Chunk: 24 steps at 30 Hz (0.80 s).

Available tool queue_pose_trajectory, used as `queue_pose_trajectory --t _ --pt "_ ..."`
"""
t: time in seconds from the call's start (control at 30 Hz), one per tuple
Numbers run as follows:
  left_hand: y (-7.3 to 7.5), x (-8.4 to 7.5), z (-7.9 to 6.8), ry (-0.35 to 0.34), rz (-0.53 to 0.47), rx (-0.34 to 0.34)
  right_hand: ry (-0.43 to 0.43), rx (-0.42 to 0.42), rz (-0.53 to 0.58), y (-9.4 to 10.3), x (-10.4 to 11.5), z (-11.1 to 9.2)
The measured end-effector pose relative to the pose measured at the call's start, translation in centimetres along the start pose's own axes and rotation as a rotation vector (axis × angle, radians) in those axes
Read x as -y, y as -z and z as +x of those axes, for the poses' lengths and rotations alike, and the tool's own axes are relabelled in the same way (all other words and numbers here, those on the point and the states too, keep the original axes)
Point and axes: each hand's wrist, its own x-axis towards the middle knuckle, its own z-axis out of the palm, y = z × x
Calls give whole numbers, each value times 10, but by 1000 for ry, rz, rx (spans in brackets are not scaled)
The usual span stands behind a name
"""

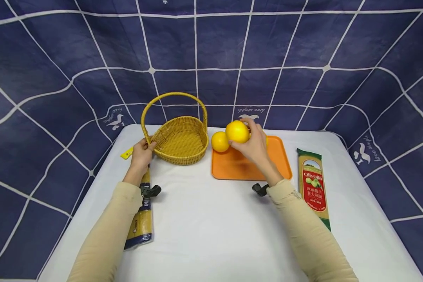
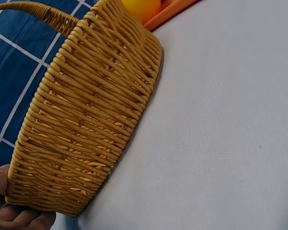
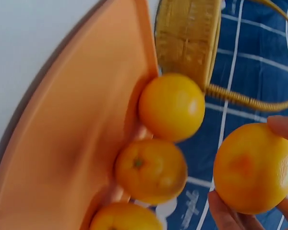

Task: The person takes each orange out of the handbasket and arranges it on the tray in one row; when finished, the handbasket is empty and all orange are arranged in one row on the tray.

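My left hand grips the left rim of a yellow wicker basket near the foot of its tall handle. The left wrist view shows the thumb at the rim and fingers under the basket's woven side. My right hand holds an orange between thumb and fingers, lifted above an orange tray. On the tray's far side lie more oranges: one nearest the basket, a second beside it and a third partly out of frame.
A green-ended spaghetti pack lies right of the tray. Another pasta pack with dark blue ends lies at the left, partly under my left forearm. Near the basket is a small yellow packet. Checked blue cloth hangs behind the white table.
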Motion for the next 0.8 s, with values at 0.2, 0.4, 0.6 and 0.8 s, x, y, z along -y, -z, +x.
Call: queue_pose_trajectory --t 0.2,0.4,0.6,0.8 --pt "2 1 -1 2 23 -3 -37 -65 -31 14 -20 4" --pt "1 2 -2 -1 17 13 -89 -96 -48 32 -40 6" --pt "1 0 1 -1 30 -4 -145 -94 -105 48 -58 10" --pt "1 1 2 9 29 1 -258 -118 -105 59 -71 8"
